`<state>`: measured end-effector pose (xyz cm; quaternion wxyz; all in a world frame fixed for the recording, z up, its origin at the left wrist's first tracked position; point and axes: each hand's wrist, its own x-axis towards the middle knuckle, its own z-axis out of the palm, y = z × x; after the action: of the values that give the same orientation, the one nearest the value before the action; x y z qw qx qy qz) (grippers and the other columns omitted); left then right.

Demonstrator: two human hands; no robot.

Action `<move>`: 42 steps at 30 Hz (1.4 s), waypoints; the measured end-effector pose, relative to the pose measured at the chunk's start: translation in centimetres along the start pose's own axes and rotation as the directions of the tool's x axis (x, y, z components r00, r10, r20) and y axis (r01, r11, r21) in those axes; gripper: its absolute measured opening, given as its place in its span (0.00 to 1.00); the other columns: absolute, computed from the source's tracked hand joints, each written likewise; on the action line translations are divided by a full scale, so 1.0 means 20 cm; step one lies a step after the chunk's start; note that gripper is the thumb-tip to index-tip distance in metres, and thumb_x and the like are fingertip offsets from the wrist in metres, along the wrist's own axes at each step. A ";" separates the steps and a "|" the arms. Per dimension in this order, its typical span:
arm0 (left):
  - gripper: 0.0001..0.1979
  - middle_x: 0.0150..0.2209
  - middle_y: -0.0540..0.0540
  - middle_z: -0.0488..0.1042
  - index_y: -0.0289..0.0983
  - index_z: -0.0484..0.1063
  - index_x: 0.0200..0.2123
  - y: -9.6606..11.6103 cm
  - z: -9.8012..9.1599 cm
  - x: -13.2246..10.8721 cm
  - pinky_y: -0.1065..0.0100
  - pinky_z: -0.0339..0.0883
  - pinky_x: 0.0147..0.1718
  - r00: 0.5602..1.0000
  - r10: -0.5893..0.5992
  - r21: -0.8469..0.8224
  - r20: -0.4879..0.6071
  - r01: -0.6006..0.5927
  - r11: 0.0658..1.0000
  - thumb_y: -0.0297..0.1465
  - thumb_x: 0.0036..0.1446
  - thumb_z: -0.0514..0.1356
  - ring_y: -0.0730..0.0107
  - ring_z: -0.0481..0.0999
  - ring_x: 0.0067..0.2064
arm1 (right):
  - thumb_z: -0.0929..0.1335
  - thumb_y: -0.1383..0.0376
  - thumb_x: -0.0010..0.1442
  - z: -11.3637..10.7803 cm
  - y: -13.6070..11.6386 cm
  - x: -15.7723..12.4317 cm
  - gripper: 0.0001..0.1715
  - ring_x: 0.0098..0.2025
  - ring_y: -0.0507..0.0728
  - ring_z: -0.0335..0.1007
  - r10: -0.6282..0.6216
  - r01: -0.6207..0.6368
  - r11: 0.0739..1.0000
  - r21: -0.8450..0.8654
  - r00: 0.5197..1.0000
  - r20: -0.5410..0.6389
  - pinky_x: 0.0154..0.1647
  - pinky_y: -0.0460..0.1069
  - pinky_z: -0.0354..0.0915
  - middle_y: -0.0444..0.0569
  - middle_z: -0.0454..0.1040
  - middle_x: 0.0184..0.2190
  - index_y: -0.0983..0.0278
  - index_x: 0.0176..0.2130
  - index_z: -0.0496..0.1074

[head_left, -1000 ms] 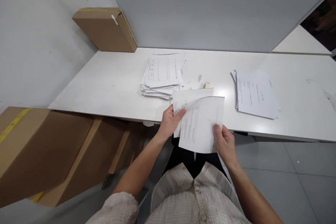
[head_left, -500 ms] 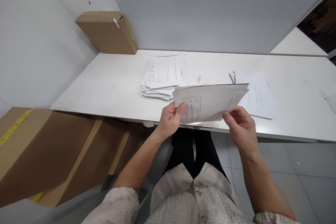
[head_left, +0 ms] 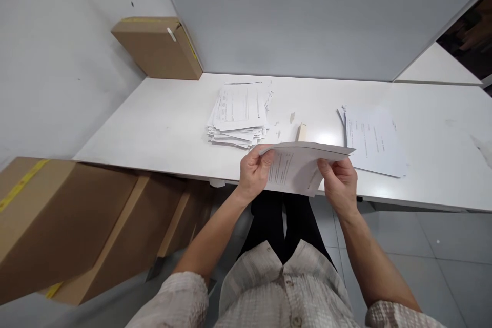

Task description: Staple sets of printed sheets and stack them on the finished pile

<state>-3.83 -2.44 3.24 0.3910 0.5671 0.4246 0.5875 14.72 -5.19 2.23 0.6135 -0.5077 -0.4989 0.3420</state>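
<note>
Printed paper sheets [head_left: 294, 166] are held between my two hands over the table's front edge, their upper edge bowed. My left hand [head_left: 255, 168] pinches the left end with the thumb on the printed face. At the right end my right hand [head_left: 340, 179] grips the same sheets, thumb in front and fingers behind. How many sheets are held I cannot tell. Beyond my left hand lies an uneven stack of printed papers [head_left: 242, 107]. To the right of my hands rests a flatter pile of papers [head_left: 372, 138]. A small pale wooden-looking piece [head_left: 302, 132] shows just behind the held sheets.
The white table [head_left: 154, 123] runs along a grey panel [head_left: 292, 20]. A cardboard box [head_left: 161, 51] stands at its back left corner. Large cardboard boxes [head_left: 69, 215] lean below on the left. Paper scraps [head_left: 292, 118] lie mid-table, and clear plastic [head_left: 482, 148] at far right.
The held sheets have come lower and tilted, uncovering the small pale piece behind them. My right hand has moved left, closer to my left hand, which shifted slightly right.
</note>
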 end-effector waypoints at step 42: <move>0.27 0.29 0.51 0.74 0.43 0.61 0.57 0.14 -0.01 0.02 0.69 0.66 0.35 0.976 -0.193 -0.119 0.104 0.205 0.971 0.38 0.54 0.61 0.73 0.71 0.31 | 0.70 0.56 0.53 -0.13 -0.10 0.04 0.14 0.29 0.53 0.67 0.159 -0.174 0.968 -0.183 0.983 -0.091 0.28 0.47 0.64 0.44 0.72 0.28 0.62 0.36 0.71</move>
<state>-3.90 -2.91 5.97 0.5030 0.5216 0.4219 0.5450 17.22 -5.74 4.44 0.5497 -0.6167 -0.4613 0.3235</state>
